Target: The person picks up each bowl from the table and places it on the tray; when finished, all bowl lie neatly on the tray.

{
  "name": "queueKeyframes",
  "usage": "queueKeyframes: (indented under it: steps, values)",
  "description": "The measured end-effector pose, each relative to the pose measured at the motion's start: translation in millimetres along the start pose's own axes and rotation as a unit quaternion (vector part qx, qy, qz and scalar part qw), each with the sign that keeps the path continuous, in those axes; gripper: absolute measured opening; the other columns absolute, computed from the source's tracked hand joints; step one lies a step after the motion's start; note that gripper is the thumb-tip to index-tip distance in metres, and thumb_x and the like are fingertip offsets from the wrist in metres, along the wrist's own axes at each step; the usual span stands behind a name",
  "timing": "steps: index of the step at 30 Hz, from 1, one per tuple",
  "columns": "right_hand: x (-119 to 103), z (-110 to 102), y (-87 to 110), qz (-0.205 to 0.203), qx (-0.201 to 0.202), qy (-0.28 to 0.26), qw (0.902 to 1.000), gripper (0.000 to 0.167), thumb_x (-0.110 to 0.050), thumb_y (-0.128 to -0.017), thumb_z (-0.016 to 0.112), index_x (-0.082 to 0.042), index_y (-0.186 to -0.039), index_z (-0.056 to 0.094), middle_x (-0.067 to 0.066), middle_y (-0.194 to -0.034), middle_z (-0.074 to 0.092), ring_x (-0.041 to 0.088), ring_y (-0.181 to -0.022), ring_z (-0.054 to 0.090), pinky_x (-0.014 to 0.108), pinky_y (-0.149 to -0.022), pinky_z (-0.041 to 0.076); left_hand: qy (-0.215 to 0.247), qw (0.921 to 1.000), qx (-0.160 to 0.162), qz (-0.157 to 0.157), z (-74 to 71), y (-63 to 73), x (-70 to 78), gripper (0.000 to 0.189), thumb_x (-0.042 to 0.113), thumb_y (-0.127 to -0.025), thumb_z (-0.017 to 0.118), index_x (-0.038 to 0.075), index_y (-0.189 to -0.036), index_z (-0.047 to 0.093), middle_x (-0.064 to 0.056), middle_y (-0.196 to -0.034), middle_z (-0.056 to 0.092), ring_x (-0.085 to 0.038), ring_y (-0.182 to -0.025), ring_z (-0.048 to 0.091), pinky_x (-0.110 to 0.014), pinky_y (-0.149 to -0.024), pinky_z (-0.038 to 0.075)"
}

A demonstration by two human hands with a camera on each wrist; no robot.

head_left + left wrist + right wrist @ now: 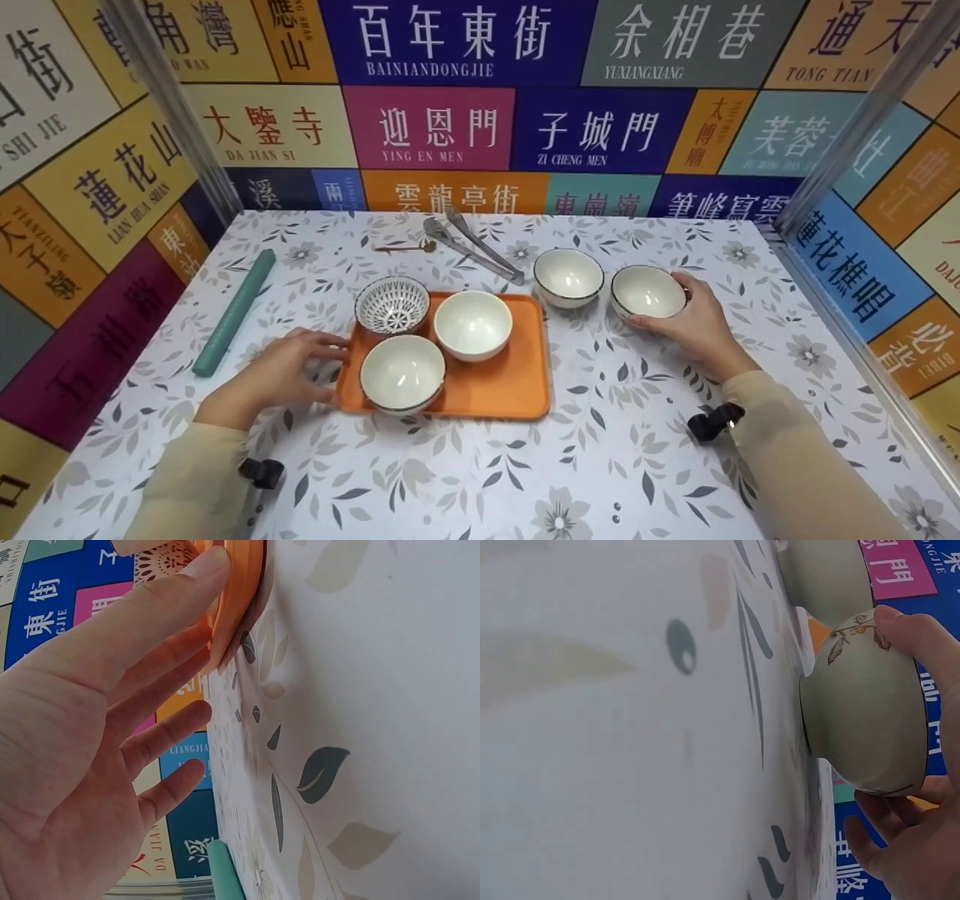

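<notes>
My right hand (694, 326) grips a white bowl (649, 294) at its right side, thumb in front and fingers behind. In the right wrist view, that bowl (866, 709) has a small leaf-and-flower print outside. Another dark-rimmed white bowl (568, 279) stands to its left. An orange tray (506, 386) carries a bowl with a black lattice pattern (392, 306), a plain white bowl (474, 325) and a dark-rimmed white bowl (403, 375). At the tray's left edge is my left hand (289, 367), its fingers spread; in the left wrist view the thumb (206, 564) overlaps the tray rim.
Metal tongs (476, 247) lie behind the tray, with a thin brown stick-like piece (405, 247) beside them. A green roll (235, 311) lies at the left. Sign-covered panels (435, 127) surround the back and sides of the floral-covered table (600, 450).
</notes>
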State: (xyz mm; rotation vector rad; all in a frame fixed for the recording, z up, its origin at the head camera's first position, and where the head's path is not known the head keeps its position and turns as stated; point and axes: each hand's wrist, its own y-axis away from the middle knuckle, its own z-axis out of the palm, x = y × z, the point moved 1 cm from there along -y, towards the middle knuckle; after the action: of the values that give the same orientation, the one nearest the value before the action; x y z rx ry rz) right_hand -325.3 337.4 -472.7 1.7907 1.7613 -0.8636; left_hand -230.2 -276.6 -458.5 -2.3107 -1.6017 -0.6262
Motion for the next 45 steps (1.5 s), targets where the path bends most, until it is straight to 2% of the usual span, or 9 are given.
queueKeyframes:
  steps: [5, 10, 16, 21, 28, 39, 45]
  values:
    - [-0.2, -0.1, 14.7, -0.008, 0.003, -0.012, 0.9999, 0.125, -0.053, -0.067, 0.094, -0.001, -0.160, 0.030, 0.028, -0.157, 0.038, 0.047, -0.142, 0.041, 0.062, -0.119, 0.033, 0.004, 1.0000, -0.002, -0.002, -0.3, -0.2, 0.8, 0.063, 0.026, -0.069, 0.095, 0.022, -0.129, 0.074, 0.002, -0.144, 0.063, -0.031, -0.133, 0.052, -0.063, -0.113, 0.038]
    - [-8.5, 2.4, 29.1, -0.024, -0.001, -0.010, 0.9997, 0.122, -0.052, -0.066, 0.095, -0.004, -0.159, 0.032, 0.025, -0.155, 0.042, 0.044, -0.138, 0.045, 0.059, -0.113, 0.039, 0.008, 0.9999, -0.008, -0.009, -1.7, -0.1, 1.7, 0.063, 0.025, -0.069, 0.094, 0.022, -0.129, 0.074, 0.000, -0.145, 0.062, -0.032, -0.134, 0.051, -0.063, -0.114, 0.037]
    - [-26.2, 9.3, 44.4, -0.054, -0.017, -0.017, 0.9982, 0.117, -0.049, -0.065, 0.096, -0.009, -0.158, 0.037, 0.021, -0.153, 0.045, 0.041, -0.133, 0.049, 0.054, -0.107, 0.043, 0.010, 0.9998, -0.011, -0.011, -2.6, 0.6, 1.7, 0.063, 0.023, -0.069, 0.094, 0.022, -0.129, 0.074, 0.000, -0.146, 0.061, -0.034, -0.136, 0.050, -0.065, -0.114, 0.036]
    - [-44.0, 18.6, 55.9, -0.089, -0.032, -0.028, 0.9951, 0.113, -0.041, -0.064, 0.099, -0.008, -0.155, 0.042, 0.019, -0.149, 0.048, 0.040, -0.127, 0.053, 0.053, -0.104, 0.044, 0.000, 0.9999, -0.009, -0.006, -2.6, -0.2, 1.2, 0.063, 0.024, -0.069, 0.094, 0.022, -0.129, 0.074, 0.001, -0.145, 0.062, -0.034, -0.136, 0.051, -0.064, -0.114, 0.037]
    - [-65.3, 38.2, 72.3, -0.132, -0.060, -0.058, 0.9878, 0.111, -0.033, -0.058, 0.103, -0.006, -0.151, 0.046, 0.013, -0.145, 0.052, 0.037, -0.127, 0.055, 0.050, -0.107, 0.043, -0.003, 0.9999, -0.010, -0.010, -1.5, -0.6, 0.4, 0.060, 0.025, -0.069, 0.094, 0.023, -0.126, 0.076, 0.001, -0.145, 0.062, -0.033, -0.135, 0.051, -0.064, -0.114, 0.037]
    - [-93.5, 70.7, 93.1, -0.191, -0.091, -0.064, 0.9752, 0.116, -0.039, -0.050, 0.104, -0.012, -0.149, 0.051, 0.001, -0.140, 0.057, 0.018, -0.124, 0.057, 0.039, -0.103, 0.051, -0.002, 0.9997, -0.017, -0.015, -2.5, -1.5, 2.5, 0.060, 0.025, -0.070, 0.094, 0.023, -0.127, 0.075, 0.001, -0.147, 0.061, -0.032, -0.137, 0.050, -0.064, -0.115, 0.034]
    - [-100.6, 82.1, 99.9, -0.203, -0.116, -0.071, 0.9697, 0.116, -0.046, -0.051, 0.103, -0.017, -0.150, 0.050, -0.001, -0.144, 0.056, 0.019, -0.129, 0.056, 0.045, -0.108, 0.049, 0.004, 0.9996, -0.017, -0.023, -2.4, -0.5, 2.4, 0.061, 0.025, -0.069, 0.094, 0.023, -0.127, 0.075, 0.000, -0.147, 0.060, -0.033, -0.138, 0.049, -0.064, -0.117, 0.033]
